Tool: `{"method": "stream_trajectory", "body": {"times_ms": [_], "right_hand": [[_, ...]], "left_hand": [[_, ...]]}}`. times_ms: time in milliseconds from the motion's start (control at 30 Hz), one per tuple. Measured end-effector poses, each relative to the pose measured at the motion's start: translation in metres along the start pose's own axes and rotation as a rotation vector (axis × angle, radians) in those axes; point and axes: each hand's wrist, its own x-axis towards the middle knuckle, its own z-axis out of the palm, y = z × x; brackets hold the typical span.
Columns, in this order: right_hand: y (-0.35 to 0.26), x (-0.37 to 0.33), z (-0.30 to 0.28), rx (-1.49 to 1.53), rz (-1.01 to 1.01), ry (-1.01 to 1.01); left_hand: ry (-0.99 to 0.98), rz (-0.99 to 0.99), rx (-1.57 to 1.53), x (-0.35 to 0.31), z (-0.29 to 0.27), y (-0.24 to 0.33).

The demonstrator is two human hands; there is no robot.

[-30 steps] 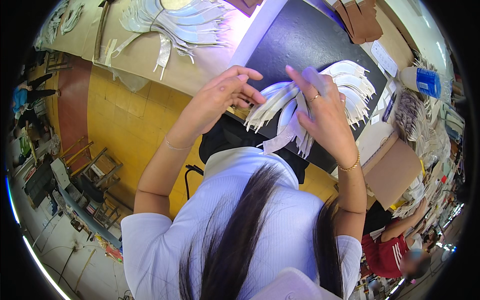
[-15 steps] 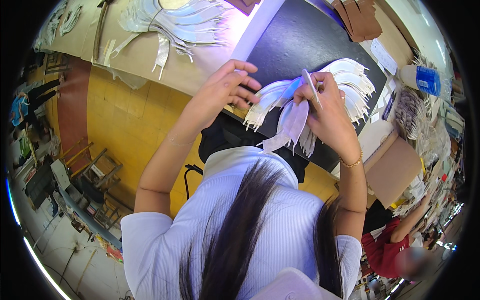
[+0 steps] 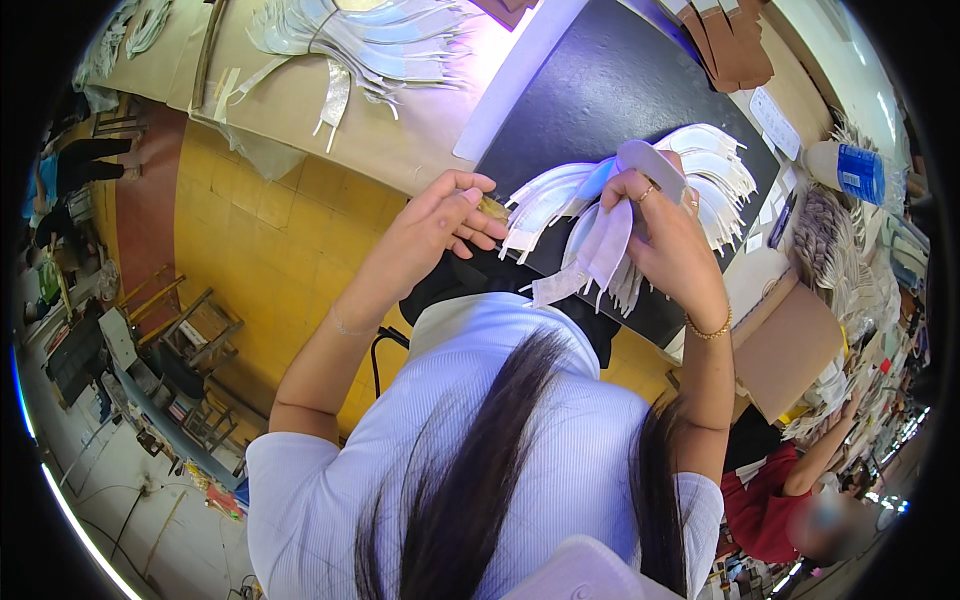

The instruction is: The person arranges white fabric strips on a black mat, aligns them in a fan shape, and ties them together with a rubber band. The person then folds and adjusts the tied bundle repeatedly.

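My right hand [image 3: 672, 235] is closed, its fingers pinching a pale curved strip [image 3: 652, 160] whose broad face shows above the knuckles. Below these fingers another lavender-white strip [image 3: 598, 250] hangs toward my body, its lower end square-cut; whether it is joined to the upper one I cannot tell. Fanned-out piles of similar whitish strips with thin strap ends lie on the black board, one pile [image 3: 550, 200] to the left and another [image 3: 722, 185] to the right. My left hand [image 3: 445, 222] hovers beside the left pile, fingers apart, a yellowish-brown object [image 3: 492, 208] showing behind them.
A black board [image 3: 600, 75] covers the work surface. A tied bundle of pale strips [image 3: 360, 45] lies on the paper-covered table at upper left. Brown cut pieces [image 3: 725, 45], a blue-labelled bottle [image 3: 850, 172] and a cardboard box [image 3: 790, 340] stand rightward. Another person in a red shirt [image 3: 765, 505] is at lower right.
The strip in my right hand has turned from edge-on to broad face, and that hand has shifted slightly right and down. My left hand has drawn back a little from the pile.
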Motion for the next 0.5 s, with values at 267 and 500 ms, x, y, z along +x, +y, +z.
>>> {"method": "stream_trajectory", "body": {"times_ms": [267,500], "right_hand": [[-0.009,0.004,-0.004,-0.100,0.021,-0.037],[-0.017,0.003,-0.005,-0.122,0.045,-0.023]], "left_hand": [[-0.133,0.177,-0.252,0.008,0.019,0.000],[-0.103,0.364,-0.127,0.018,0.046,0.001]]}}
